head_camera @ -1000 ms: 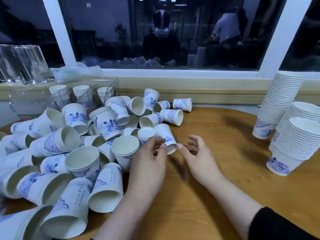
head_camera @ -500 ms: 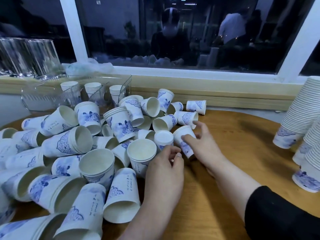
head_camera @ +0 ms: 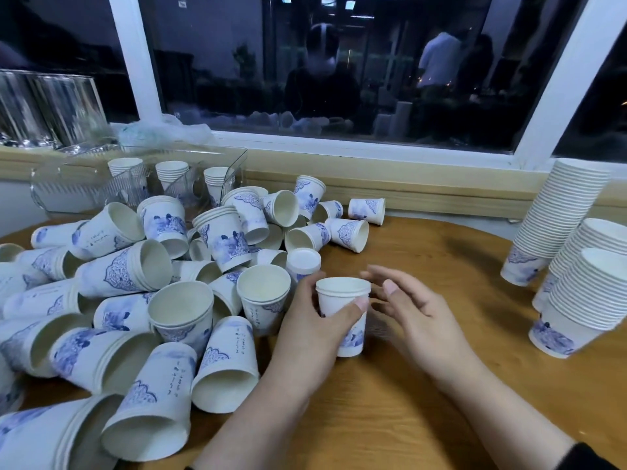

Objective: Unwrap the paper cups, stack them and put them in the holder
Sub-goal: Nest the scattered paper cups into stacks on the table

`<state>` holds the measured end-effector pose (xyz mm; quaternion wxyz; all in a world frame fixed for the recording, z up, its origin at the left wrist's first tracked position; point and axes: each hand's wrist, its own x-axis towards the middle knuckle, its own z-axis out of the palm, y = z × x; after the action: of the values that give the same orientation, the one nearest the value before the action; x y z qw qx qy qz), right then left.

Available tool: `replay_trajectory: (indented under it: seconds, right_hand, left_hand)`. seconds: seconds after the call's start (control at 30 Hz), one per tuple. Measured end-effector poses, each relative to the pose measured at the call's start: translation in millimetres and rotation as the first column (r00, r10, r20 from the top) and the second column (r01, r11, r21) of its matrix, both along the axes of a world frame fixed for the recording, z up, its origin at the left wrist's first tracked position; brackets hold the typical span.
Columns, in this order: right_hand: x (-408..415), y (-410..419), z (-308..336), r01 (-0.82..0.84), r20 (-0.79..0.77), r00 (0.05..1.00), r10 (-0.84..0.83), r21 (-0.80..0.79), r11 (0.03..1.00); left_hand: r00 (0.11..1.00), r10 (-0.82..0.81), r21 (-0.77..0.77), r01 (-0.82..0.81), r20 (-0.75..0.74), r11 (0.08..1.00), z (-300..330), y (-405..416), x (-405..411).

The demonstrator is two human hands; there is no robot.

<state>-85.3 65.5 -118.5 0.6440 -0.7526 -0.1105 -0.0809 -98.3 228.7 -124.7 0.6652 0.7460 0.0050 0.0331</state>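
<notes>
Wooden table surface, round-edged, carries all items in the head view — the only view supplied.

Left hand: fingers and thumb are curled round a short stack of paper cups, thumb across the front wall below the rim. The stack stands upright, mouth up, with its base on or just above the table near the centre; contact with the wood cannot be confirmed. At least two rims show at its top.

Right hand: positioned just beside the held stack on its right, fingers spread and relaxed, gripping nothing. The fingertips are near the rim but appear apart from it; slight blur prevents a firm reading.

Loose cup pile: white cups with blue print cover the left half of the table, most lying on their sides, several nested in short groups, a few upright or inverted. The pile reaches the left hand's knuckles.

Holder: a clear plastic unit behind the pile, against the sill. Three short cup stacks stand in it, mouths up, in separate compartments.

Tall stacks: three leaning columns of nested cups stand at the right edge of the table, well apart from both hands.

Crumpled clear wrapping lies on the window sill above the holder — beside clear containers at far left.
</notes>
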Motion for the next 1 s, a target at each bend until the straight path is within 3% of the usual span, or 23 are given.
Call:
replay_trajectory:
  seconds: [0.1,0.2,0.4,0.53,0.6,0.7,0.83,0.93,1.0]
  right_hand:
    - [20.7,-13.8,-9.6,0.138,-0.007,0.990,-0.140,-0.141,0.980]
    - [47.2,-20.9,-22.8,0.136,0.002,0.990,-0.143,-0.313,0.940]
    - [123.6,-9.4,-43.7,0.174,0.117,0.984,-0.133,-0.510,0.842]
    - [161.8,1.7,-50.0,0.213,0.102,0.976,-0.191,-0.615,0.759]
    - [165.1,5.6,-49.1,0.238,0.116,0.971,-0.210,-0.576,0.782]
    - [149.0,5.0,-40.3,0.328,0.116,0.945,-0.307,-0.373,0.868]
    - [112.2,-8.7,-21.9,0.526,0.200,0.844,-0.498,-0.130,0.840]
    - [76.1,-15.1,11.6,0.508,0.202,0.832,-0.516,0.093,0.856]
    - [45.2,-17.4,39.7,0.480,0.294,0.821,-0.490,0.110,0.870]
  left_hand:
    - [0.999,-0.014,0.094,0.011,0.034,0.995,-5.2,1.5,0.1]
    - [0.997,-0.024,0.128,0.013,0.080,0.992,-8.7,0.9,1.4]
    - [0.990,-0.002,0.181,-0.024,0.144,0.983,-18.1,-3.9,12.2]
    - [0.988,0.008,0.196,-0.038,0.151,0.980,-24.4,-4.0,18.1]
    - [0.988,0.008,0.211,-0.040,0.153,0.977,-26.4,-3.8,19.3]
    - [0.986,0.026,0.215,-0.062,0.165,0.975,-27.0,-4.1,19.8]
    - [0.985,0.019,0.216,-0.056,0.170,0.975,-21.6,-3.8,17.9]
    - [0.984,-0.006,0.224,-0.034,0.176,0.974,-18.0,-4.2,13.6]
    - [0.985,-0.023,0.229,-0.017,0.173,0.973,-13.7,-4.5,9.0]
